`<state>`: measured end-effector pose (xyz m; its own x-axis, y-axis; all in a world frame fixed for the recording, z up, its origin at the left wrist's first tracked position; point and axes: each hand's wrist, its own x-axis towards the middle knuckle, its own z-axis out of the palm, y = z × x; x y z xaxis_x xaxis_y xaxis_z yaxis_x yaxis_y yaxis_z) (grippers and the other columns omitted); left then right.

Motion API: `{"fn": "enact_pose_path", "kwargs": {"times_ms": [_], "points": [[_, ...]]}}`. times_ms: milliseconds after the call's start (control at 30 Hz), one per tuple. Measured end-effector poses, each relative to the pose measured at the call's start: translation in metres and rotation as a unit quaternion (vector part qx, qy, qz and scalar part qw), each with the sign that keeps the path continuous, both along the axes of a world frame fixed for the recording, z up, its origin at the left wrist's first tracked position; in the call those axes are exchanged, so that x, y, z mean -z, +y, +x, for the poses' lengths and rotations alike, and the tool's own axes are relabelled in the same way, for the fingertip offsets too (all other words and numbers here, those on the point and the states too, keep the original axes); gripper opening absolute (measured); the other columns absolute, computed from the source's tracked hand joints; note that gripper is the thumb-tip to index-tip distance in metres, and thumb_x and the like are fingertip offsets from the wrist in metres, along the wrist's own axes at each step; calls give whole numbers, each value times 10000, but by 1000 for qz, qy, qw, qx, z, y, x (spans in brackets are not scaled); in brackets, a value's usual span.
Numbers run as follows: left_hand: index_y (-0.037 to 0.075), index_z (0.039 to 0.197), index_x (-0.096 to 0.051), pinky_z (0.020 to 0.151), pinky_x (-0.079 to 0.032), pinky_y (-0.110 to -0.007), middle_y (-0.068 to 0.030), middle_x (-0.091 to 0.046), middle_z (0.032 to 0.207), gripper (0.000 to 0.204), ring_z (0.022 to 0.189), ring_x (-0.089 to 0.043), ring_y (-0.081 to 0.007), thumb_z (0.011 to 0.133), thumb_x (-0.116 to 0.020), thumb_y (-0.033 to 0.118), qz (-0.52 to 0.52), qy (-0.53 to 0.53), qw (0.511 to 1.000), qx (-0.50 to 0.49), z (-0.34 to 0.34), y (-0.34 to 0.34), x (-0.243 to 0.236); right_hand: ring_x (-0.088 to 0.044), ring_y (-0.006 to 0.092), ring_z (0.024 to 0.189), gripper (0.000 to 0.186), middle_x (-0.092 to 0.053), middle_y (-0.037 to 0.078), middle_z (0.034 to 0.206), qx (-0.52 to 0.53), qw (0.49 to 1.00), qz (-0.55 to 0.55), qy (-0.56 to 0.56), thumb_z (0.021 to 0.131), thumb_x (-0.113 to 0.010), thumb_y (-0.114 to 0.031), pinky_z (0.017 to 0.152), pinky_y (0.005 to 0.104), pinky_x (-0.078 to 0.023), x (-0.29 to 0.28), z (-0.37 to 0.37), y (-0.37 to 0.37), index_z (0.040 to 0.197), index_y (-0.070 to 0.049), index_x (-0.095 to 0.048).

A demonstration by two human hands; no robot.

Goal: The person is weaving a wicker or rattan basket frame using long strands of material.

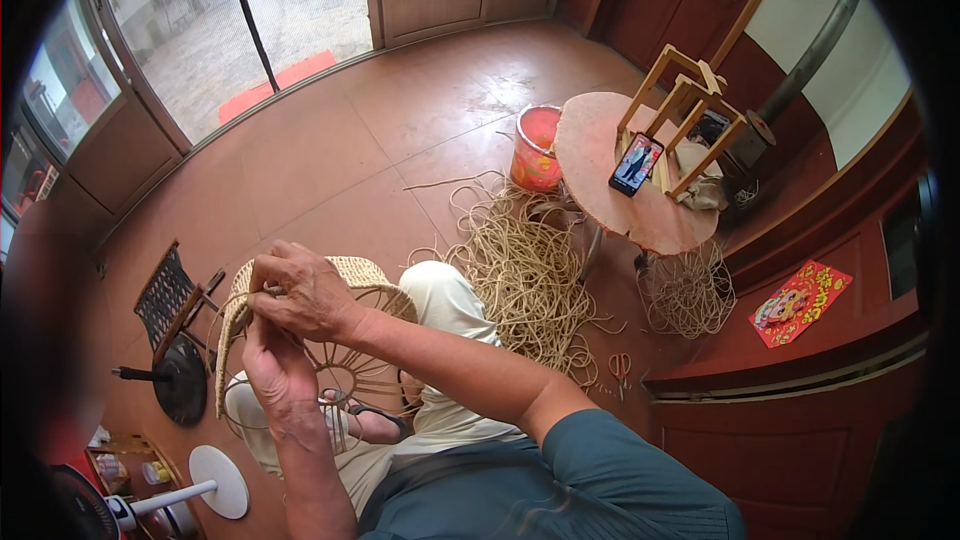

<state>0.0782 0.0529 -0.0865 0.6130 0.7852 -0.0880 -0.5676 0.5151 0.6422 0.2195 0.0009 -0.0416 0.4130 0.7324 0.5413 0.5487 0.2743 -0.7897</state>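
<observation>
A partly woven basket [358,271] rests over my lap, a pale plaited cord band along its upper edge and thin brown ribs fanning below. My right hand [300,290] is bent over the band's left corner, fingers closed on the edge. Just beneath it my left hand [280,368] grips the same corner, its fingertips mostly hidden behind the right hand. Any strand between the fingers is too small to make out. A large heap of loose tan cord [520,265] lies on the floor beyond my knee.
A round table [590,195] holds a phone [636,164] and a wooden frame [690,100]. Beside it stand a red bucket [538,155] and a cord bundle [690,295]. Scissors [620,372] lie on the floor. A folding stool [170,290] and a fan [218,481] are at left.
</observation>
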Motion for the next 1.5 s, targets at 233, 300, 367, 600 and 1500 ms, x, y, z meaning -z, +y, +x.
{"fn": "enact_pose_path", "kwargs": {"times_ms": [233, 300, 367, 600, 1500], "points": [[-8, 1413, -648, 1137, -495, -388, -105, -706, 1405, 360, 1292, -661, -220, 1136, -527, 188, -23, -4, 1000, -5, -1, 6, 5, -640, 329, 935, 207, -612, 111, 961, 3, 1000, 3, 6, 906, -763, -293, 831, 472, -541, 2, -1, 0, 951, -103, -694], [22, 1337, -699, 1075, -526, -385, -83, -735, 1344, 331, 1220, -686, -208, 1122, -522, 201, -38, 26, 999, -22, -4, 6, 6, -641, 331, 950, 214, -619, 113, 981, 2, 1000, -4, 3, 911, -763, -298, 841, 470, -544, 2, -2, 0, 960, -101, -694], [29, 1333, -703, 1068, -529, -388, -82, -734, 1340, 332, 1221, -686, -207, 1119, -518, 202, -41, 48, 998, -24, -8, 11, 11, -642, 331, 954, 218, -621, 114, 986, 2, 1000, -2, 4, 911, -762, -301, 843, 470, -544, 3, -2, 1, 962, -100, -694], [14, 1326, -685, 981, -534, -318, -69, -733, 1277, 332, 1143, -696, -172, 1102, -493, 167, -36, 86, 993, -70, -7, 14, 29, -651, 335, 975, 238, -621, 123, 1005, -9, 1000, -10, 3, 912, -750, -309, 868, 472, -544, 3, 1, 3, 971, -86, -691], [7, 1587, -465, 972, -566, -480, -286, -587, 1383, 541, 1216, -675, -418, 1121, -634, 222, 588, 523, 603, -129, -17, -50, -43, -624, 314, 914, 237, -605, 108, 946, -15, 1000, 1, -5, 908, -770, -288, 816, 462, -534, 3, 4, 2, 959, -74, -682]]}}
